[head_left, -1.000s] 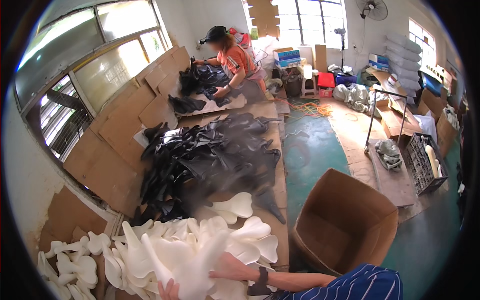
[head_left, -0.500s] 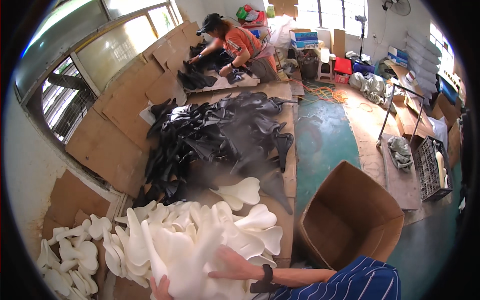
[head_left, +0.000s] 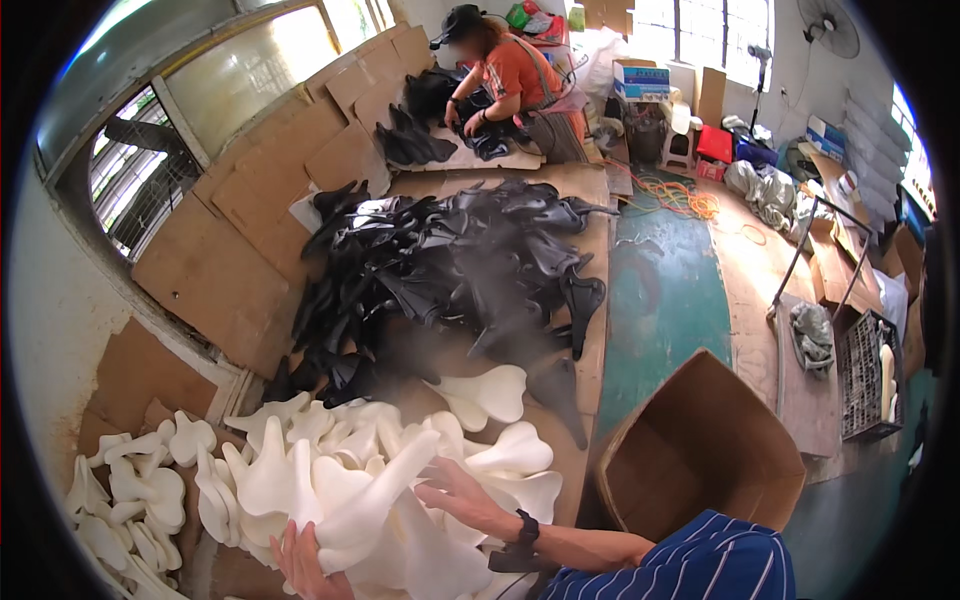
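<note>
A heap of white foam bicycle saddle pads point(head_left: 265, 490) spreads in front of me. At its near edge my left hand point(head_left: 305, 565) grips the wide end of one saddle pad point(head_left: 365, 505), fingers wrapped against its side. That pad is tilted, its narrow nose pointing up and to the right. My right hand point(head_left: 465, 495), a dark band on its wrist, is beside the nose with fingers stretched out and apart. Whether its fingertips touch the pad I cannot tell. Beyond the white heap lies a large pile of black saddle covers point(head_left: 440, 265).
An open cardboard box point(head_left: 700, 450) stands on the floor at my right. Cardboard sheets point(head_left: 225, 270) line the left wall. A co-worker in orange point(head_left: 515, 75) handles black pieces at the far end. Farther right are a trolley point(head_left: 810, 390) and a black crate point(head_left: 870, 380).
The pad in my left hand has tilted, its nose swinging right. My right hand has risen slightly and its fingers have spread. The co-worker's hands have come closer together.
</note>
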